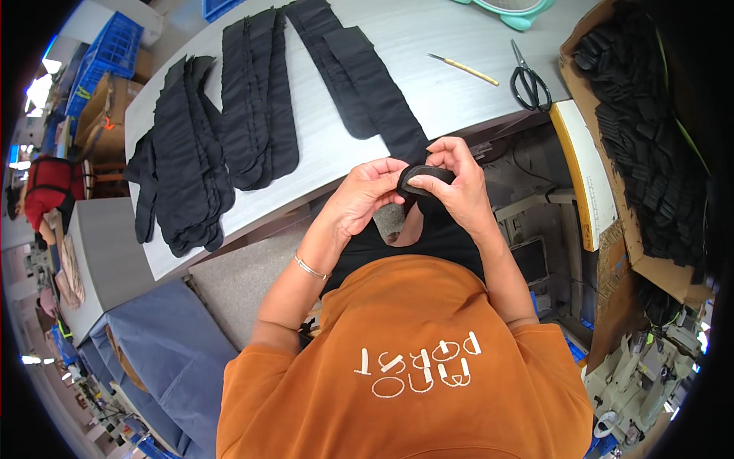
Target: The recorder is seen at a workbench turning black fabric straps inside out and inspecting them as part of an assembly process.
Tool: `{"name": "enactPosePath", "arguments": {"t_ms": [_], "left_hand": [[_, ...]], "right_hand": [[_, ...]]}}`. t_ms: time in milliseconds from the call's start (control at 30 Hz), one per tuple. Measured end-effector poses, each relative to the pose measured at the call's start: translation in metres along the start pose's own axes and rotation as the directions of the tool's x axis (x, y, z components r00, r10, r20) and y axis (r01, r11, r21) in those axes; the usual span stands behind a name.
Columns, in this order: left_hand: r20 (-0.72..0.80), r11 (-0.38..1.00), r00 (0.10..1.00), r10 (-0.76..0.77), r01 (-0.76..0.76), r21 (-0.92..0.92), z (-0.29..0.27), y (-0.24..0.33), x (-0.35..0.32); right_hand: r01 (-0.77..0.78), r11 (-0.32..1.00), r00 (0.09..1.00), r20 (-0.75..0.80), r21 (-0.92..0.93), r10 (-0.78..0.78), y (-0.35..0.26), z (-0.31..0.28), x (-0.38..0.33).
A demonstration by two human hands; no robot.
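Both my hands hold the near end of a long black fabric strip at the table's front edge. My left hand pinches the left side of its rounded, folded end. On the other side my right hand grips that end, thumb pressed over the curled edge and fingers behind. From there the strip runs back over the grey table, where another black piece overlaps it. Two piles of similar black strips, a middle one and a left one, lie to the left.
Black-handled scissors and a thin yellow-handled tool lie on the table at the right. A mint-green framed object sits at the far edge. At right stands a cardboard box full of small black pieces. Blue cloth covers something at lower left.
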State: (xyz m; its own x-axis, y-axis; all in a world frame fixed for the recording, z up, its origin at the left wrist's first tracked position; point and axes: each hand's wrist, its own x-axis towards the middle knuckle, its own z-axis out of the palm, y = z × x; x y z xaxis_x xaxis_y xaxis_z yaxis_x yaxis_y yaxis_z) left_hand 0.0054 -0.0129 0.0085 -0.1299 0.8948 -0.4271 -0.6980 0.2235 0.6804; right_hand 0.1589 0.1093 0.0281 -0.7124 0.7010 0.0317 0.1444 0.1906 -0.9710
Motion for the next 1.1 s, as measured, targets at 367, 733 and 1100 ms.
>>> {"name": "enactPosePath", "arguments": {"t_ms": [367,733,1100], "left_hand": [[-0.064,0.956,0.971,0.23,-0.213,0.202,0.021,-0.007,0.0],[-0.056,0.951,0.968,0.244,-0.227,0.211,0.025,-0.013,-0.002],[-0.078,0.676,0.854,0.514,-0.347,0.65,0.022,-0.03,0.002]], "right_hand": [[-0.113,0.994,0.993,0.037,-0.01,0.113,-0.001,-0.01,-0.001],[-0.213,0.957,0.965,0.196,0.194,0.175,-0.008,-0.01,-0.003],[-0.169,0.978,0.972,0.183,0.121,0.146,0.008,-0.006,-0.004]]}}
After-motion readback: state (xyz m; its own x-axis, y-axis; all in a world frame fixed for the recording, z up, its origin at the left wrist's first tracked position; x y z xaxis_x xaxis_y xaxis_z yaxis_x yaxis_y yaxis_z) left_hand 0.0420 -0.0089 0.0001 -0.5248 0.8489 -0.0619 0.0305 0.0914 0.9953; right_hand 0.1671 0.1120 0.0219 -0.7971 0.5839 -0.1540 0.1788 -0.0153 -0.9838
